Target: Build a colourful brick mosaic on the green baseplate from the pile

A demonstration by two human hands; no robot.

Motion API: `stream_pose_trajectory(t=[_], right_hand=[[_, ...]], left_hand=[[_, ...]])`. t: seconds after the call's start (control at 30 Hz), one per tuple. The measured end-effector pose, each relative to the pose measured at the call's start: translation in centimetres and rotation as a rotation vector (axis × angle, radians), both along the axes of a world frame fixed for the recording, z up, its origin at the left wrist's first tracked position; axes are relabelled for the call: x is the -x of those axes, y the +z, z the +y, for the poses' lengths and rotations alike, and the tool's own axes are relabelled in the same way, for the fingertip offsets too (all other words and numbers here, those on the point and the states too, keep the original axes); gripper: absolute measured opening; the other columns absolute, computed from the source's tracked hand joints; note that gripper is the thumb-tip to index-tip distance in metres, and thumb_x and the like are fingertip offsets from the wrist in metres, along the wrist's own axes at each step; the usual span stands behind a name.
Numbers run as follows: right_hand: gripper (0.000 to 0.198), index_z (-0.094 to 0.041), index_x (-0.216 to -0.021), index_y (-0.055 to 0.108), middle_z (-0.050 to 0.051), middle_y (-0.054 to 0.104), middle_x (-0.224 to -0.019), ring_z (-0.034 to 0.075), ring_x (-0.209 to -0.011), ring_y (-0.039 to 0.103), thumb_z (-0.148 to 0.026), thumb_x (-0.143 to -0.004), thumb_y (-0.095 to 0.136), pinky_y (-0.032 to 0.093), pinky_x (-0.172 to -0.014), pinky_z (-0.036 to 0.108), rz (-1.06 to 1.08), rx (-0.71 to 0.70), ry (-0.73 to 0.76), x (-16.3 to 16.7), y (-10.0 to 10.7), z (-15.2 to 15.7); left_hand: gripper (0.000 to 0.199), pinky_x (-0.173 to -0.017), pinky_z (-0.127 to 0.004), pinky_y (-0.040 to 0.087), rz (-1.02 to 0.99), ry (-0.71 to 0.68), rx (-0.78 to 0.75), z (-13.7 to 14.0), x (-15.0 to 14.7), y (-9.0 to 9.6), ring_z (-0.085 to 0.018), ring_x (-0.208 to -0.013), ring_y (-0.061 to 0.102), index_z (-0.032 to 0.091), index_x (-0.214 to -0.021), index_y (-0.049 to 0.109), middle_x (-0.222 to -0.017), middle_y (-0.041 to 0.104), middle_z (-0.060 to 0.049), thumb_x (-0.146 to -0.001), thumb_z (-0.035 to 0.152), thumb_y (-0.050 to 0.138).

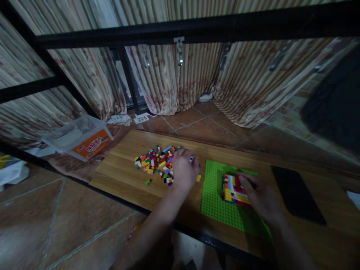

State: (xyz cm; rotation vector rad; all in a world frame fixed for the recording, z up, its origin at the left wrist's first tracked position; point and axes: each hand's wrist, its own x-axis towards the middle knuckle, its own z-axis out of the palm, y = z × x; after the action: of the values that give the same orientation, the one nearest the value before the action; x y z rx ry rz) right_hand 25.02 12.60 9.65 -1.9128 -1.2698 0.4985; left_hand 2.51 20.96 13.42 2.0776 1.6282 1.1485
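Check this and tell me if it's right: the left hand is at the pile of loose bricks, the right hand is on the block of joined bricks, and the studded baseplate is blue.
Not quite: the head view shows that the studded baseplate is green, not blue. The left hand is at the pile of loose bricks, and the right hand is on the block of joined bricks.

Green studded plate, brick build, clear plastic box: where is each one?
Green studded plate (212, 197): head view, on its bare left part.
Brick build (231, 188): head view, on its multicoloured top.
Clear plastic box (92, 145): head view, on its orange label.
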Motion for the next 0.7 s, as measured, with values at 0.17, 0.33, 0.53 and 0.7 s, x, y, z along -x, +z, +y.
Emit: stream_pose_trajectory(t=[0.17, 0.33, 0.53, 0.7], right_hand=[[0.041, -0.022, -0.095, 0.074, 0.008, 0.074, -0.096, 0.026, -0.089, 0.067, -0.053, -0.081, 0.05, 0.052, -0.08, 0.04, -0.023, -0.024, -0.059, 0.0, 0.3, 0.0], [0.044, -0.018, -0.093, 0.074, 0.009, 0.074, -0.092, 0.027, -0.085, 0.068, -0.054, -0.082, 0.051, 0.051, -0.079, 0.04, -0.013, -0.08, -0.093, -0.3, 0.2, 0.0], [0.042, -0.016, -0.089, 0.075, 0.01, 0.074, -0.091, 0.026, -0.084, 0.068, -0.051, -0.081, 0.054, 0.051, -0.078, 0.037, 0.027, -0.134, -0.115, -0.7, 0.4, -0.3], [0.039, -0.014, -0.087, 0.074, 0.011, 0.073, -0.089, 0.026, -0.083, 0.068, -0.049, -0.08, 0.057, 0.051, -0.075, 0.035, 0.07, -0.201, -0.197, -1.1, 1.0, -0.5]], left_hand=[[0.022, -0.091, -0.044, 0.044, 0.317, 0.296, 0.157, 2.6, 6.4, -0.3, -0.032, -0.099, 0.06, 0.013, -0.096, 0.067, -0.096, 0.067, -0.017, -0.078, 0.022, 0.057], [0.019, -0.089, -0.039, 0.044, 0.51, 0.267, 0.235, 2.6, 8.4, -1.1, -0.03, -0.097, 0.062, 0.015, -0.09, 0.066, -0.093, 0.069, -0.014, -0.077, 0.02, 0.054], [0.023, -0.085, -0.037, 0.044, 0.576, 0.327, 0.287, 2.9, 7.8, -1.2, -0.03, -0.098, 0.063, 0.013, -0.089, 0.066, -0.096, 0.069, -0.017, -0.08, 0.021, 0.046], [0.028, -0.083, -0.038, 0.046, 0.527, 0.406, 0.329, 2.7, 7.7, 0.2, -0.032, -0.1, 0.063, 0.011, -0.1, 0.064, -0.1, 0.069, -0.019, -0.082, 0.021, 0.045]])
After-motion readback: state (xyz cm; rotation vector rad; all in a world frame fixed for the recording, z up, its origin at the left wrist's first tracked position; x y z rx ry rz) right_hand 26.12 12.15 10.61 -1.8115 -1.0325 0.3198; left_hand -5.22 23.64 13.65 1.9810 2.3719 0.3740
